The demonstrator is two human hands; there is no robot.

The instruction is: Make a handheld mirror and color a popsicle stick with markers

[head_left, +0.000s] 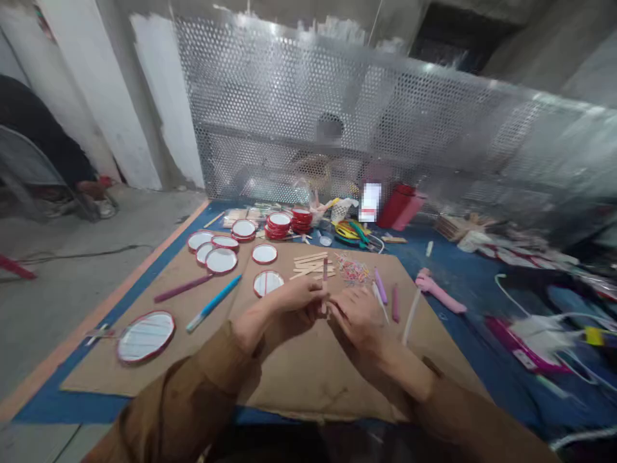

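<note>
Over the middle of the cardboard sheet (294, 379), both my hands meet at a small upright craft stick (325, 273), its upper part dark reddish. Fingers of my left hand (296, 302) are closed round its lower part. My right hand (359, 315) is closed against the same stick from the other side, fingertips partly hidden. Just beyond lies a loose group of plain wooden sticks (308, 263). A pile of thin coloured strands (354, 270) lies beyond my right hand. Left of my left hand is a round red-rimmed white disc (267, 283).
More discs (222, 260) and stacks (278, 225) stand at the back left. A blue pen (214, 302) and a large disc (146, 335) lie left. At right are a pink glue gun (441, 292), purple sticks (380, 286) and a power strip (525, 347). A perforated metal panel (289, 96) rises behind.
</note>
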